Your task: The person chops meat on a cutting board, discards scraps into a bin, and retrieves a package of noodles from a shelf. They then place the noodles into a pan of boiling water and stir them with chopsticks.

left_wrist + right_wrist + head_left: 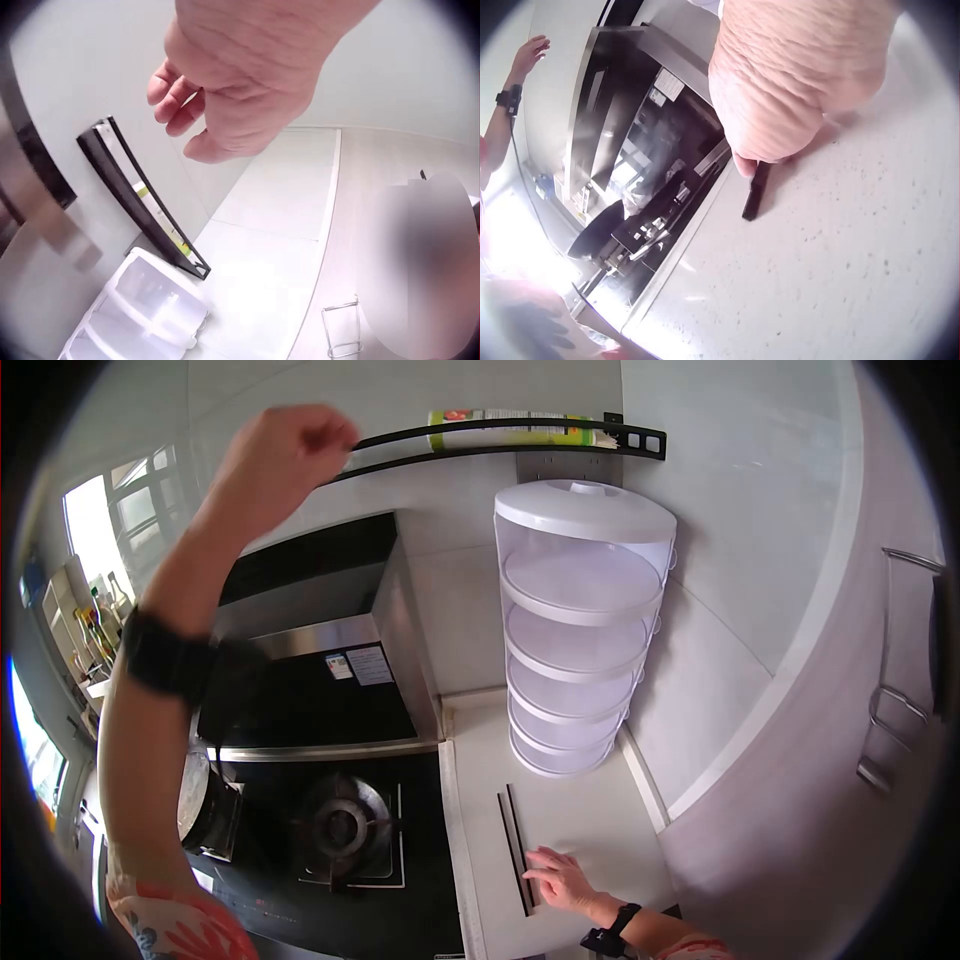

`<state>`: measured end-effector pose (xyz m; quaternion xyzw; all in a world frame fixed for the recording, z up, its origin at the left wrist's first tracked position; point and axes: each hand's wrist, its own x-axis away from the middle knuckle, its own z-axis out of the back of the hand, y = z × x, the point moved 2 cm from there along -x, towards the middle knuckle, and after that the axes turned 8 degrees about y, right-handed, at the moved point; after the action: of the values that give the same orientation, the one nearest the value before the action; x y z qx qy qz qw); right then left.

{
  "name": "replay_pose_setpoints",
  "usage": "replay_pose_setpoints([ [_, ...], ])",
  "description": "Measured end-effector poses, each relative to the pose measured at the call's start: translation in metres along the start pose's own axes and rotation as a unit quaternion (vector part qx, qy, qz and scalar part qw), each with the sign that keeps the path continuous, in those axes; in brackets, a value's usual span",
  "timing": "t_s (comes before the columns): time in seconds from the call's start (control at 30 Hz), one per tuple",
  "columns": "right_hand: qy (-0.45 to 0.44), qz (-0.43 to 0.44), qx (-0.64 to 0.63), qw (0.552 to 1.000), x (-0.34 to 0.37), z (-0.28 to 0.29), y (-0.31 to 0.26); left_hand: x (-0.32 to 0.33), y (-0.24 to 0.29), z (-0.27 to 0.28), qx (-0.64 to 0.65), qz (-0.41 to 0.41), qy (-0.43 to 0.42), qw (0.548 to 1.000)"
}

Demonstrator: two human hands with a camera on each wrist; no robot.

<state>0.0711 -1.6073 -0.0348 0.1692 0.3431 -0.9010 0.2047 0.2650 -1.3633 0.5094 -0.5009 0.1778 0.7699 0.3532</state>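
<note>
Raised at the upper left, my left hand (285,460) is beside the left end of a black wall rack (490,428). Its fingers (176,97) are loosely bent, with nothing between them in the left wrist view. Down on the light counter, my right hand (562,880) has its fingertips at two thin dark strips (511,835), which lie nearly side by side. From the right wrist, the end of one dark strip (754,196) shows beneath the hand, and the hand itself hides the other fingertips.
A white tiered food cover (585,575) stands at the counter's back corner. A green and white packet (510,430) lies in the rack. Left of the counter are a gas burner (342,825), a dark range hood (310,690) and a pan (195,800). Metal wire holders (885,695) hang at right.
</note>
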Motion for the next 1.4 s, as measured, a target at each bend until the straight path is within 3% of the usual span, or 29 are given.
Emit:
replay_pose_setpoints([
  [0.03, -0.001, 0.001, -0.002, 1.000, 0.000, 0.002, 0.005, -0.020, -0.001, -0.017, 0.006, 0.004, -0.007, 1.000],
  [0.1, 0.097, -0.052, 0.003, 0.994, -0.001, 0.012, 0.017, -0.057, -0.002, -0.047, -0.016, 0.030, -0.049, 0.998],
  [0.13, 0.100, -0.084, -0.019, 0.991, 0.001, 0.012, 0.024, -0.072, -0.006, -0.062, -0.022, 0.021, -0.050, 0.998],
  [0.4, 0.140, -0.071, -0.006, 0.988, 0.007, 0.013, 0.033, -0.155, -0.023, -0.163, -0.097, -0.018, -0.076, 0.992],
  [0.5, 0.139, -0.070, -0.011, 0.988, -0.001, 0.020, 0.028, -0.167, -0.028, -0.188, -0.076, -0.002, -0.146, 0.986],
  [0.57, 0.154, -0.067, -0.031, 0.985, 0.000, 0.020, 0.029, -0.168, -0.027, -0.200, -0.024, 0.093, -0.270, 0.958],
  [0.67, 0.188, -0.064, -0.030, 0.980, 0.004, 0.018, 0.027, -0.173, -0.033, -0.213, -0.029, 0.127, -0.313, 0.941],
  [0.7, 0.221, -0.052, -0.030, 0.973, 0.007, 0.017, 0.027, -0.174, -0.037, -0.217, -0.029, 0.128, -0.315, 0.940],
  [0.77, 0.198, -0.085, -0.073, 0.974, 0.014, 0.011, 0.029, -0.175, -0.038, -0.226, -0.026, 0.075, -0.338, 0.938],
  [0.83, 0.175, -0.119, -0.115, 0.971, 0.017, 0.009, 0.030, -0.172, -0.035, -0.232, -0.043, 0.080, -0.339, 0.936],
  [1.1, 0.162, -0.092, -0.057, 0.981, 0.000, 0.022, 0.028, -0.166, -0.002, -0.220, -0.163, 0.101, -0.298, 0.935],
  [1.4, 0.162, -0.080, -0.051, 0.982, 0.003, 0.019, 0.029, -0.163, -0.052, -0.219, -0.005, 0.056, -0.206, 0.977],
])
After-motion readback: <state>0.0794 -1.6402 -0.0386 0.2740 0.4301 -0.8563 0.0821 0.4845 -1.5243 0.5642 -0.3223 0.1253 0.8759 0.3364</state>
